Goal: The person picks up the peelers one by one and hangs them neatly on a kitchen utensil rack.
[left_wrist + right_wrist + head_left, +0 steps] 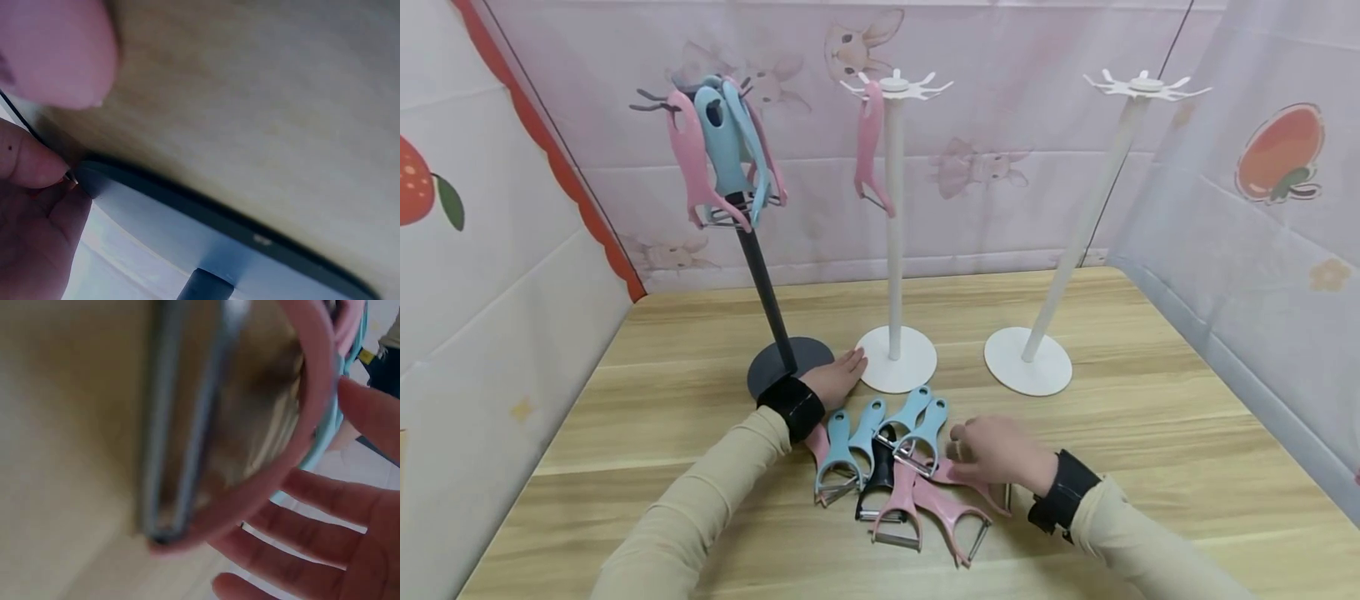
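Observation:
My left hand [835,382] lies low over the table between the black stand's round base [808,354] and the white base [880,379] of the middle stand, fingertips right at the white rim. In the left wrist view its fingers [31,156] are beside the dark base's edge. My right hand [1000,450] hovers at the right side of a pile of peelers, its fingers spread around a pink peeler [312,381] without curling round it. The pile has several blue peelers [872,425], a black peeler [883,471] and several pink peelers [940,504].
Pink and blue peelers [722,142] hang from the black stand's hooks at the left. One pink peeler [868,137] hangs on the middle white stand [895,242]. Another white stand [1086,217] with bare hooks is at the right. Printed cloth walls [1000,217] surround the wooden table [1150,433].

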Action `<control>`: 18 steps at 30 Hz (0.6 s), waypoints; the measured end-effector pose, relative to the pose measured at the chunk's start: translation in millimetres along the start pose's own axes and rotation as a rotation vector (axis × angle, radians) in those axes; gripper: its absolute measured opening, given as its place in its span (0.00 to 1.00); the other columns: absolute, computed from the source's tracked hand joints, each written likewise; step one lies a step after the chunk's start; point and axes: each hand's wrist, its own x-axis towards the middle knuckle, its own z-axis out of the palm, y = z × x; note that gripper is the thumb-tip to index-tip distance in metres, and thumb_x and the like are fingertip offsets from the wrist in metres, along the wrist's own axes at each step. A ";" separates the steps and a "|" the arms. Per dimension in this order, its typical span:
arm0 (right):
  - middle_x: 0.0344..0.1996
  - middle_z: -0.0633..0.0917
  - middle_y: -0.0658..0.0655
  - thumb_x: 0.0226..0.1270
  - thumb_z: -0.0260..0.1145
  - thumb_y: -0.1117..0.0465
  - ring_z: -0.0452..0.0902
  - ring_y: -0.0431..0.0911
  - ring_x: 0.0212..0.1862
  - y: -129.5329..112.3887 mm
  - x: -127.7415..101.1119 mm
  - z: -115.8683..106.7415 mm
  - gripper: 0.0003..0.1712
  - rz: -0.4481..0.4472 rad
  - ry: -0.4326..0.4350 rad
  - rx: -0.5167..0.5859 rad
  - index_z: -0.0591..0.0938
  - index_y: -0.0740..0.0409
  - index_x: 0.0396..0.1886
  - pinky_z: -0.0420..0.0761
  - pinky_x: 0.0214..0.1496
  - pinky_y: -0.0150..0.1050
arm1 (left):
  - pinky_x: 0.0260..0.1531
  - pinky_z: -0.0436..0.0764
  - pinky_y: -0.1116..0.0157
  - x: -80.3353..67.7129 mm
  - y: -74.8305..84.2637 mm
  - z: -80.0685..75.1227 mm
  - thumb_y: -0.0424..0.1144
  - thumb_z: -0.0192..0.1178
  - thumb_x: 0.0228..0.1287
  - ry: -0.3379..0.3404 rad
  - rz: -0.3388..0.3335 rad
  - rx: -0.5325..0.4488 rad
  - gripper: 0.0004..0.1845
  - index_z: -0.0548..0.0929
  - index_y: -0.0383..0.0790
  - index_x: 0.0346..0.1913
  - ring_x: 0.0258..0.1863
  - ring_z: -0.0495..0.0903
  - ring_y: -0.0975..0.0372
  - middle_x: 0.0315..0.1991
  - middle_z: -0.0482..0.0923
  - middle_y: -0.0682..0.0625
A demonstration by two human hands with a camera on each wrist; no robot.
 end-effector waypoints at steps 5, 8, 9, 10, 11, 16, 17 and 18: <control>0.19 0.70 0.45 0.48 0.71 0.53 0.63 0.38 0.21 -4.3 -7.8 3.0 0.15 -0.023 -0.037 0.031 0.80 0.57 0.31 0.65 0.19 0.32 | 0.63 0.56 0.60 -0.5 0.2 -0.5 0.25 0.39 0.68 -0.010 -0.015 -0.008 0.27 0.52 0.30 0.69 0.69 0.47 0.51 0.70 0.45 0.37; 0.18 0.70 0.45 0.45 0.71 0.56 0.63 0.38 0.20 -7.1 -10.2 4.0 0.13 -0.044 -0.051 0.016 0.78 0.56 0.28 0.65 0.20 0.32 | 0.63 0.55 0.60 -0.8 0.6 -0.8 0.25 0.38 0.68 -0.023 -0.030 -0.006 0.27 0.51 0.32 0.69 0.69 0.45 0.52 0.70 0.44 0.38; 0.18 0.70 0.45 0.45 0.71 0.57 0.62 0.38 0.20 -7.8 -10.8 4.5 0.12 -0.049 -0.051 0.013 0.77 0.56 0.26 0.64 0.19 0.32 | 0.63 0.55 0.60 -0.9 0.8 -0.9 0.25 0.39 0.68 -0.020 -0.029 -0.014 0.27 0.51 0.31 0.69 0.69 0.46 0.52 0.70 0.44 0.38; 0.17 0.70 0.45 0.44 0.71 0.59 0.62 0.38 0.19 -8.2 -11.3 5.5 0.11 -0.055 -0.044 0.011 0.77 0.56 0.24 0.64 0.19 0.32 | 0.63 0.55 0.60 -0.9 0.8 -0.7 0.25 0.39 0.68 -0.019 -0.028 -0.013 0.27 0.51 0.31 0.69 0.69 0.46 0.52 0.70 0.44 0.38; 0.16 0.70 0.45 0.44 0.71 0.60 0.62 0.38 0.19 -8.4 -11.7 6.5 0.10 -0.058 -0.037 0.008 0.76 0.55 0.23 0.64 0.18 0.32 | 0.63 0.55 0.60 -0.8 1.0 -0.6 0.25 0.39 0.68 -0.019 -0.026 -0.010 0.27 0.51 0.31 0.69 0.69 0.46 0.52 0.70 0.44 0.38; 0.14 0.70 0.46 0.44 0.68 0.64 0.62 0.38 0.17 -6.3 -12.7 8.8 0.07 -0.023 -0.012 0.036 0.76 0.57 0.20 0.63 0.17 0.32 | 0.63 0.56 0.60 0.4 0.6 0.4 0.27 0.42 0.68 -0.007 -0.018 -0.005 0.27 0.53 0.31 0.69 0.69 0.46 0.52 0.70 0.45 0.38; 0.14 0.70 0.46 0.44 0.69 0.65 0.62 0.38 0.17 -5.7 -12.9 8.2 0.08 -0.012 -0.012 0.047 0.76 0.57 0.20 0.63 0.17 0.32 | 0.63 0.56 0.60 0.5 0.6 0.2 0.27 0.42 0.68 -0.007 -0.020 -0.005 0.27 0.52 0.31 0.69 0.69 0.46 0.52 0.70 0.45 0.38; 0.14 0.70 0.46 0.45 0.69 0.65 0.62 0.38 0.17 -5.1 -13.0 7.4 0.07 0.001 -0.014 0.061 0.76 0.57 0.20 0.63 0.18 0.32 | 0.63 0.57 0.60 0.7 0.5 0.0 0.27 0.42 0.68 -0.009 -0.021 -0.001 0.27 0.52 0.32 0.69 0.69 0.46 0.52 0.70 0.45 0.39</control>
